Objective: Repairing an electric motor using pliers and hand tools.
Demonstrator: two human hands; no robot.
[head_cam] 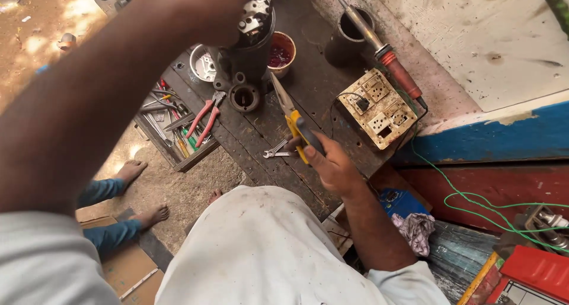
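Observation:
My left hand (228, 1) reaches far forward and rests on the top of a dark cylindrical motor housing (246, 59) that stands upright on the worn wooden bench (308, 82); the fingers are cut off by the frame's top edge. My right hand (333, 165) grips yellow-handled needle-nose pliers (289, 116), whose jaws point up towards the housing's base without touching it. A round metal part (244, 96) lies at the foot of the housing.
A red-stained cup (283, 51), a dark metal pot (344, 41) holding a soldering iron (388, 62), a dirty socket board (379, 108), a small spanner (274, 151) and a tool tray with red pliers (204, 118) surround it. Another person's bare feet (135, 170) stand at the left. Green wire (474, 205) trails right.

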